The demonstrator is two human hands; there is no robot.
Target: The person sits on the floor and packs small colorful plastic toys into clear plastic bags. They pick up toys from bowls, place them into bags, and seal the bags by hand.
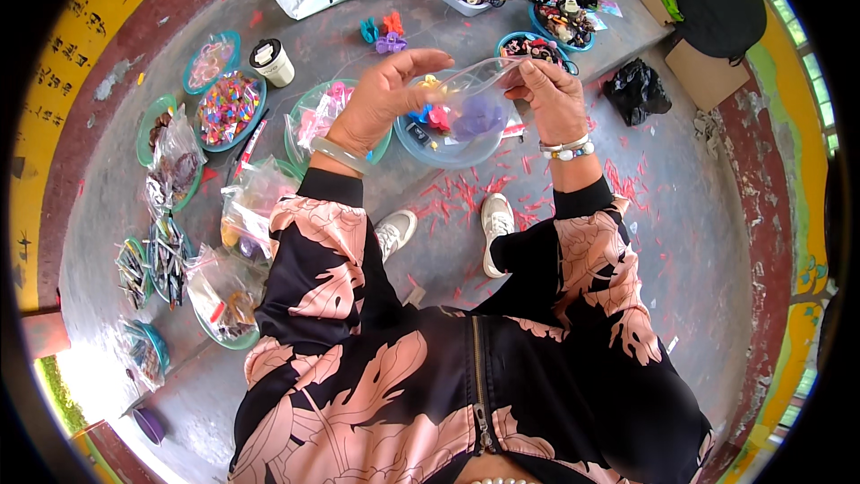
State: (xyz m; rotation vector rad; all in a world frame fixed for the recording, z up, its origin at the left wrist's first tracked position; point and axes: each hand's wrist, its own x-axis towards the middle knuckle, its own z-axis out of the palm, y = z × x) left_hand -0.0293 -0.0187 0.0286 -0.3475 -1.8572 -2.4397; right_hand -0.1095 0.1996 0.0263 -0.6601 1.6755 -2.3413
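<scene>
A clear thin plastic bag (481, 81) stretches between my two hands, above the basins. My right hand (551, 99) pinches its upper edge between thumb and fingers. My left hand (381, 99) is at the bag's other end, fingers stretched and apart, some of them against or behind the film; whether they are inside it I cannot tell. Below the bag stands a clear bluish basin (448, 154) with colourful hair claws in it, yellow, blue, pink and purple. Left of that, partly behind my left hand, a green-rimmed basin (296, 139) holds pink pieces in clear wrapping.
Bowls of small colourful pieces (230, 108), bagged goods (253, 215) and a lidded cup (271, 63) stand at the left. Hair ties fill basins (564, 13) at the far right, near a black plastic bag (637, 91). Red scraps (461, 197) litter the floor by my shoes.
</scene>
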